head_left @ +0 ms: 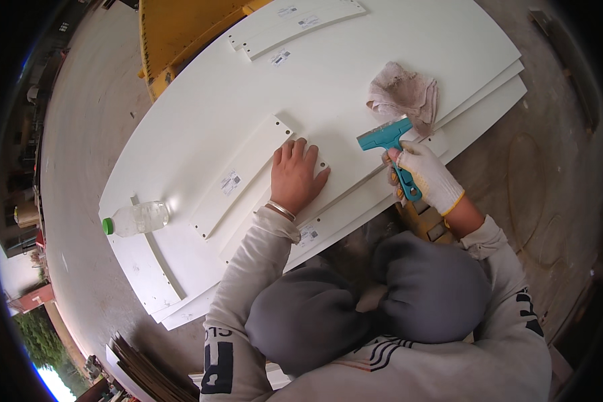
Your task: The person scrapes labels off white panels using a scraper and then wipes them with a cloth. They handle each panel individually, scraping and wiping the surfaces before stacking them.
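left hand: bare and palm down, the hand (pixel 297 173) lies at the ends of two white strips (pixel 251 166); its grip is slack, fingers a little apart, nothing clasped.
right hand: in a white glove (pixel 427 173), its grip closed round the handle of the scraper.
scraper: teal, the scraper (pixel 386 136) is at the near edge of the boards, head pointing away from the person.
rag: crumpled and stained, the rag (pixel 398 94) lies just beyond the scraper head.
bottle: clear with a green cap, the bottle (pixel 141 219) lies on its side at the left.
boards: large, white and stacked, the boards (pixel 201 127) lie under the strips, rag and bottle.
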Motion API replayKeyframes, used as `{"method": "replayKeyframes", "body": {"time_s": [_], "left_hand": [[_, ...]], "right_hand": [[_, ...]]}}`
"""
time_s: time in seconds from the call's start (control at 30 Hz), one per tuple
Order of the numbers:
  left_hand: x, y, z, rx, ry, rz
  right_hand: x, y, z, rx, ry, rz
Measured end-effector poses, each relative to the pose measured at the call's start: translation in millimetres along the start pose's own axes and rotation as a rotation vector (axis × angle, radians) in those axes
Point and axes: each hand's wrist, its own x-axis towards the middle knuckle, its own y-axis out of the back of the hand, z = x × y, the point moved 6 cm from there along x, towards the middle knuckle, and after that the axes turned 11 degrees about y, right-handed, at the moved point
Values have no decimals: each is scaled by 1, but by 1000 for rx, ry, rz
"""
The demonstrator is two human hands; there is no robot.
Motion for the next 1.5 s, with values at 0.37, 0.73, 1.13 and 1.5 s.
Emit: {"method": "replayKeyframes", "body": {"time_s": [0.37, 0.73, 1.13, 1.5], "left_hand": [[-20, -9, 33, -113, -313, 3], [-7, -24, 83, 62, -220, -293], [-115, 17, -60, 167, 154, -142], [-99, 30, -112, 252, 303, -104]], "right_hand": [[-21, 9, 38, 218, 114, 81], [-20, 21, 38, 339, 151, 221], [-6, 11, 47, 590, 255, -53], [159, -92, 41, 746, 139, -207]]}}
